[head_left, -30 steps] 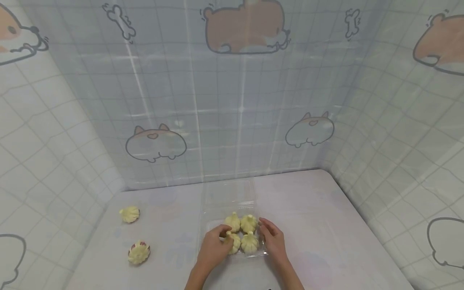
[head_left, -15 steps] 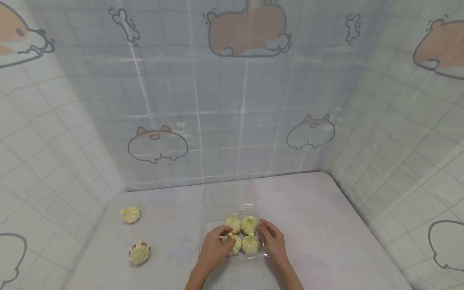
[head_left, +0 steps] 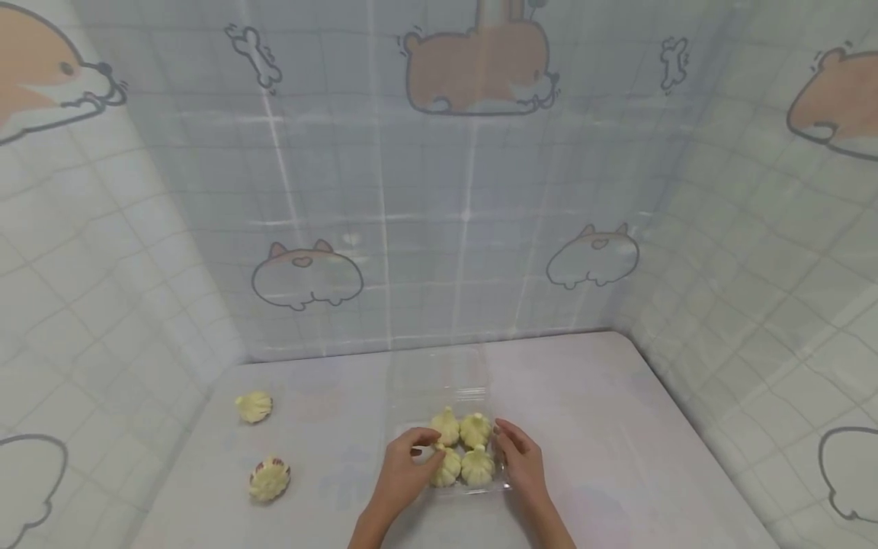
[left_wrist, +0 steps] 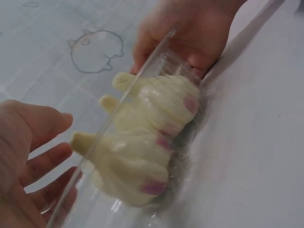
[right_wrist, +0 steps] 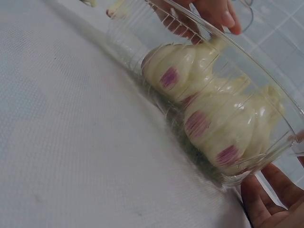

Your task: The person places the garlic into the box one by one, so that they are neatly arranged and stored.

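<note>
A clear plastic clamshell box point(head_left: 473, 488) lies on the table with its lid point(head_left: 437, 367) folded back toward the wall. Several pale garlic bulbs point(head_left: 478, 467) with purple patches fill its right part, stems up. My left hand point(head_left: 405, 469) hovers at the front-left bulb point(left_wrist: 128, 171), thumb and fingers spread apart, with a gap to the stem in the left wrist view. At the box's right side my right hand point(head_left: 523, 461) holds the wall, its fingers point(right_wrist: 260, 197) against the outside near the corner and another fingertip at the rim.
Two more garlic bulbs lie on the table's left side, one point(head_left: 254, 407) farther back and one point(head_left: 270, 479) nearer. Gridded curtains point(head_left: 466, 175) with cartoon dogs enclose the table point(head_left: 590, 412) at the back and both sides.
The head view has shifted slightly, so everything sits a little lower and further right. Both hands, the box and the garlic bulbs keep nearly the same places relative to one another.
</note>
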{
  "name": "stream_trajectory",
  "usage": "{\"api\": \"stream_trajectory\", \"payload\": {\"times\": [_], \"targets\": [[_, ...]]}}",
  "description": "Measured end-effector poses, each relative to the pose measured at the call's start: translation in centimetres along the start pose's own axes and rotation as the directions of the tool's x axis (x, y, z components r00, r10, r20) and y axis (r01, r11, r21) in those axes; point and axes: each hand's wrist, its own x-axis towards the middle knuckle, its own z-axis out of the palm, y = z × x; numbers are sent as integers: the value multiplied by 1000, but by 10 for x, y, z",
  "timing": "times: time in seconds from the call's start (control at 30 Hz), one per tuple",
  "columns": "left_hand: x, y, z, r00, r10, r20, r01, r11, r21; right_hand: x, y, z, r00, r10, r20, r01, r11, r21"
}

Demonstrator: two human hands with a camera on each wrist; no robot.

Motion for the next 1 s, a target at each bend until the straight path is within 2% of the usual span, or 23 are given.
{"api": "stream_trajectory", "payload": {"times": [0.13,0.23,0.37,0.57,0.7,0.9,1.0], "targets": [[-1,0,-10,1000,-11,3,11,1000,-8,0,0,-1,1000,11,-7,-11,1000,6],[-1,-2,-19,1000,-19,-6,19,1000,24,-1,0,-1,1000,12,-11,-12,1000,12],[-1,-5,-36,998,-26,-51,29,997,70,-1,0,-1,1000,11,-12,-11,1000,9],[-2,-11,-66,987,-65,-150,83,990,118,0,-1,0,1000,13,-18,-13,1000,-8],[-6,-19,-88,977,-58,-205,94,980,172,1,-2,1,999,28,-20,-28,1000,-12],[-18,-34,-123,964,-53,-260,120,962,247,-1,-4,2,999,38,-15,-38,999,-25],[-27,-40,-143,955,-64,-290,153,943,297,-3,-4,3,999,45,-11,-46,998,-30]]}}
